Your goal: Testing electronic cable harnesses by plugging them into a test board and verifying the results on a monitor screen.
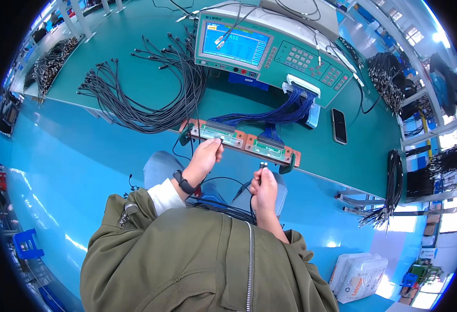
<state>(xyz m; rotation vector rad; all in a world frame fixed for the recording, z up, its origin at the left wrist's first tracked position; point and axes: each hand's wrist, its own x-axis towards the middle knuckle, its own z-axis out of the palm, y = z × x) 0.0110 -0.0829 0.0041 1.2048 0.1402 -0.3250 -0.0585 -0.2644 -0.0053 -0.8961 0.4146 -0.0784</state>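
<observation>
At the table's front edge, my left hand [202,160] pinches a black cable's connector against the left green circuit board [228,137] of a test fixture; the fingers partly hide the connector. My right hand [265,193] grips a black cable plug [262,165] with a bright metal tip, held upright just short of the right green circuit board [268,151] and apart from it. Dark blue wire bundles [285,110] run from both boards to a white connector on the tester [270,52], whose screen is lit. More black cables [223,208] lie across my lap.
A large bundle of black cables [135,112] is spread on the green table [114,47] to the left. A phone [338,126] lies right of the fixture. Cable bundles [393,177] hang at the right edge. White plastic packages [359,278] sit at the lower right.
</observation>
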